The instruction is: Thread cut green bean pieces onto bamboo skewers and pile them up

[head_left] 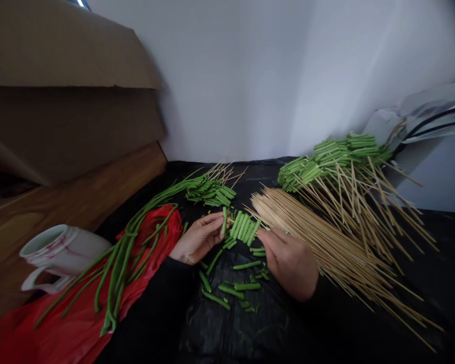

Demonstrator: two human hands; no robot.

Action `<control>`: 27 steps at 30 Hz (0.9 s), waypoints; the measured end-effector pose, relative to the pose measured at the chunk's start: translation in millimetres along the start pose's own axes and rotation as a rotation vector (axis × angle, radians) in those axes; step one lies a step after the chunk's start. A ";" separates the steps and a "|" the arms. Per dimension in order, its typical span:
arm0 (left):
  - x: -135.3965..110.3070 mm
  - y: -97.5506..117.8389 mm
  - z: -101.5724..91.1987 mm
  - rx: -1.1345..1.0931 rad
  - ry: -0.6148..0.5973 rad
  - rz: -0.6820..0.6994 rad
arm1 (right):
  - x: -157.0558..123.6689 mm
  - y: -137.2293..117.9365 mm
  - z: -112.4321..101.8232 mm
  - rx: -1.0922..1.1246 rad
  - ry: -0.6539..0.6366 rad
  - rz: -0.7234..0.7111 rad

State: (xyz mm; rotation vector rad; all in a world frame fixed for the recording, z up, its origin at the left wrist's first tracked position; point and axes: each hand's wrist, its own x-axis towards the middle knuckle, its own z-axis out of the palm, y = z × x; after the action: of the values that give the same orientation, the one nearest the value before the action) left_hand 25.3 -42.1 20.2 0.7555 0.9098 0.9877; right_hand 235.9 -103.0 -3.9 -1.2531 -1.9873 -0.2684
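My left hand pinches a short green bean piece upright at its fingertips. My right hand is closed on a bamboo skewer that carries a row of bean pieces threaded side by side. The single piece sits just left of that row, at the skewer's tip. Several loose cut bean pieces lie on the black sheet below both hands.
Long uncut beans lie on a red plastic bag at left, beside a white mug. A pile of bare skewers spreads right. Finished bean skewers are stacked at the back centre and back right. Cardboard boxes stand left.
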 end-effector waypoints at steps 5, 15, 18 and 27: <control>1.2 -1.5 -1.8 -0.064 0.043 0.010 | -0.3 -0.9 -0.1 0.006 0.004 -0.011; 0.8 -1.8 0.0 -0.056 0.028 0.023 | -1.0 -0.8 1.2 -0.012 -0.003 -0.020; 1.6 -2.0 -1.0 -0.026 0.042 0.039 | -0.9 -0.9 0.8 -0.007 -0.019 -0.018; 4.3 -8.1 -2.8 0.136 0.122 0.125 | -3.6 -3.3 3.9 -0.023 -0.040 -0.006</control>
State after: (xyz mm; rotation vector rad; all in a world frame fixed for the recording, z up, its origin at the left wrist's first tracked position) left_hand 26.8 -40.8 10.9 0.8831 1.0534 1.0990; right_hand 232.1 -105.0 -8.5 -1.2767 -2.0276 -0.2718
